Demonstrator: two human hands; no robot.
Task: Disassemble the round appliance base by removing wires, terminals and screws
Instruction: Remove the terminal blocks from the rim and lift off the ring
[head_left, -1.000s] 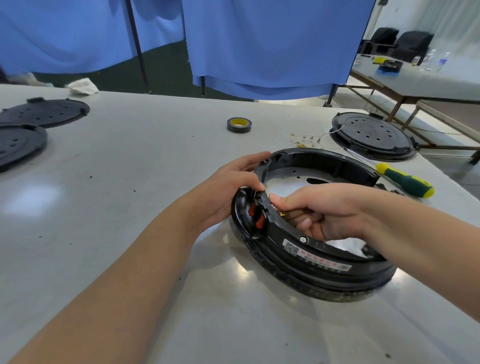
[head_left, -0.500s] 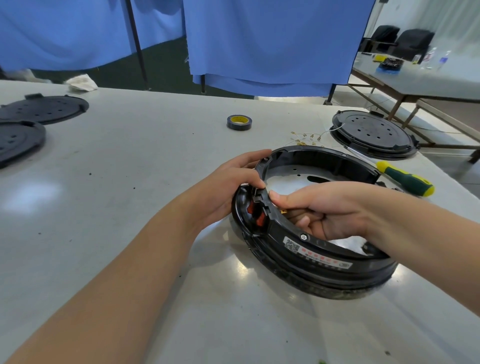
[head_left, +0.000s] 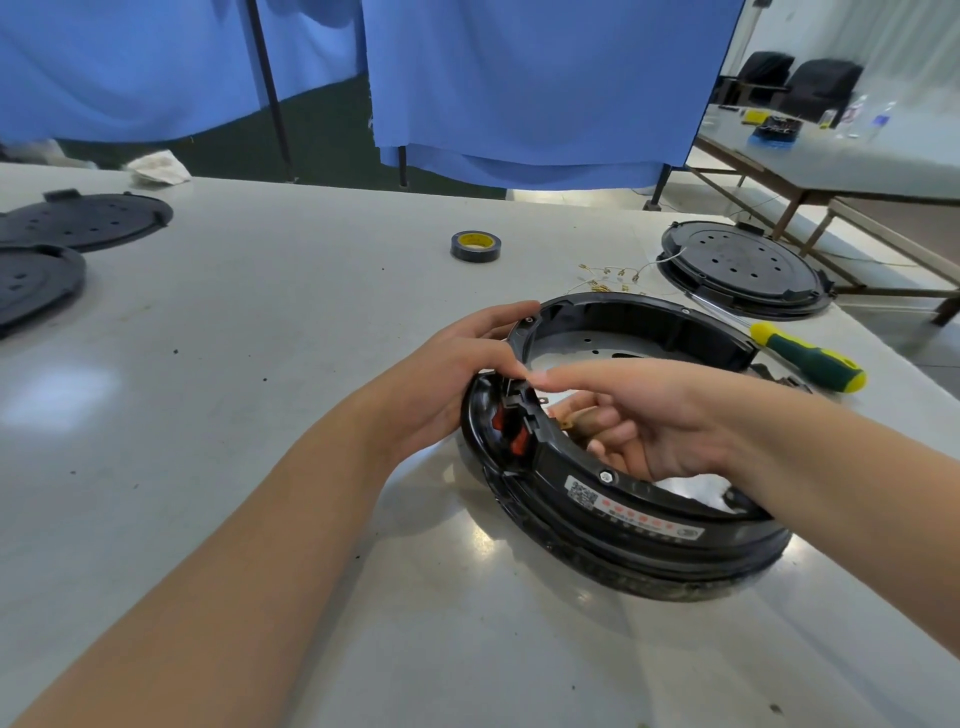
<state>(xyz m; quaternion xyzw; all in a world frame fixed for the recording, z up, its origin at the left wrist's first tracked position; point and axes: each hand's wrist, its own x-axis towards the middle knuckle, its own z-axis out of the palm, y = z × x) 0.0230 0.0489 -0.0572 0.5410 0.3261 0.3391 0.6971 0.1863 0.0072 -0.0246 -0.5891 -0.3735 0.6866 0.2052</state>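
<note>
The black round appliance base lies on the white table, an open ring with a white label and a screw on its near rim. My left hand grips the ring's left rim, thumb on top, beside red switch parts. My right hand reaches inside the ring with the thumb stretched left and the fingers loosely spread. A small brass terminal shows at its fingertips; I cannot tell whether they touch it.
A green and yellow screwdriver lies right of the base. Loose brass terminals and thin wires lie behind it, near a tape roll. A black round cover sits at the far right, two black discs at the far left.
My right hand has let go its pinch at the rim's inner left side and its fingers have spread. My left hand keeps its hold on the rim.
</note>
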